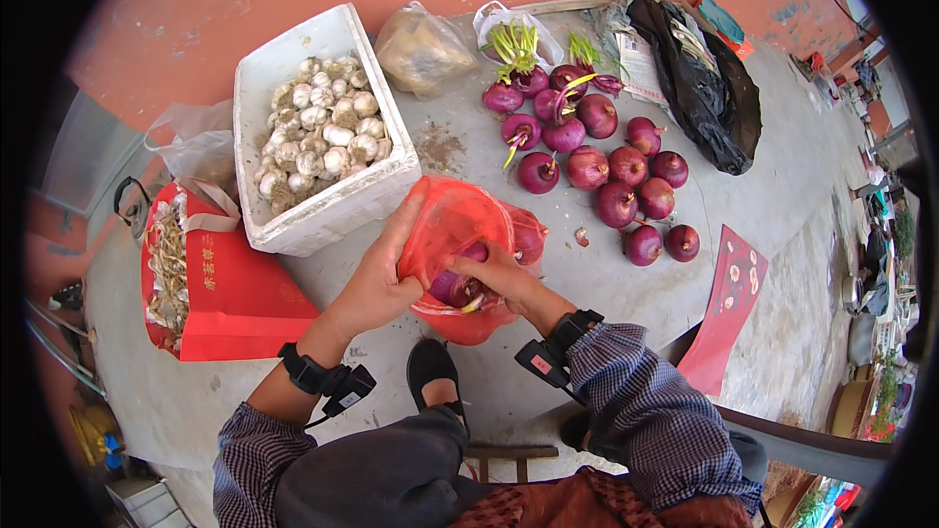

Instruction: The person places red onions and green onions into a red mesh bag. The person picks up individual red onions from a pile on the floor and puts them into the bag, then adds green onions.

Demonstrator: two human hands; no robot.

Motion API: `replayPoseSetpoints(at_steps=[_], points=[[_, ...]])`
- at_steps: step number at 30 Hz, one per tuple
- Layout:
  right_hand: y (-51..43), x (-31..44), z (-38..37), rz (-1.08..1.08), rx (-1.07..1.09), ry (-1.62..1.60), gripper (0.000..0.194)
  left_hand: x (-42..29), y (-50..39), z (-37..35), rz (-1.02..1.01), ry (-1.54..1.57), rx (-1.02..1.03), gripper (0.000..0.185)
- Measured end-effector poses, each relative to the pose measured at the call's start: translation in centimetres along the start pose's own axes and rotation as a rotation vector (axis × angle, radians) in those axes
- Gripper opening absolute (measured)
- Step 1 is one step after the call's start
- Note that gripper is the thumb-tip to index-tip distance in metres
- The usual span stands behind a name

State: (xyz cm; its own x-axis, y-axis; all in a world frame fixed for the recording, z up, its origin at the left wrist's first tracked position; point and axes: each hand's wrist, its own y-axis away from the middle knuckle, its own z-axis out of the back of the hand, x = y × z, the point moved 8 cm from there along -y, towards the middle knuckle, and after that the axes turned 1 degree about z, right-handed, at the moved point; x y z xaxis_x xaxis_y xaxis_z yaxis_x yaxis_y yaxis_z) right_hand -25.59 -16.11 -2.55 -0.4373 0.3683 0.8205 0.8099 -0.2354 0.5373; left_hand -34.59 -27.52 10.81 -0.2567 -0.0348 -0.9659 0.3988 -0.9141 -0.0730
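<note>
A red mesh bag (455, 198) is held mouth-up in front of me, with red onions (458, 287) visible inside. My left hand (378, 275) grips its rim on the left side, fingers along the mesh and thumb at the near edge. Inside the mouth, my right hand (506, 280) is on an onion with a pale sprout; its thumb lies across the onion and the other fingers are mostly hidden. More onions (527, 235) press against the mesh at the bag's right. Beyond it, several loose red onions (587, 167) lie on the concrete floor, a few with green shoots.
A white foam box (334, 209) of garlic bulbs (323, 125) stands left of the bag. Nearer left is a red paper bag (242, 293) of dried garlic. Plastic bags (422, 48) line the wall, a black bag (704, 88) lies far right, and a red card sheet (726, 308) lies right.
</note>
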Motion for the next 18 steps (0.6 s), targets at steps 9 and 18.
replayPoseSetpoints(at_steps=[9, 18], points=[[-5.9, 1.5, -1.0, -0.074, -0.104, 0.011, 0.054, -1.2, -0.5, 2.8, 0.045, 0.084, -0.130, 0.097], [-5.9, 2.4, -1.7, 0.054, 0.029, -0.057, 0.052, 2.1, 0.0, 5.5, 0.181, 0.279, -0.263, 0.104]])
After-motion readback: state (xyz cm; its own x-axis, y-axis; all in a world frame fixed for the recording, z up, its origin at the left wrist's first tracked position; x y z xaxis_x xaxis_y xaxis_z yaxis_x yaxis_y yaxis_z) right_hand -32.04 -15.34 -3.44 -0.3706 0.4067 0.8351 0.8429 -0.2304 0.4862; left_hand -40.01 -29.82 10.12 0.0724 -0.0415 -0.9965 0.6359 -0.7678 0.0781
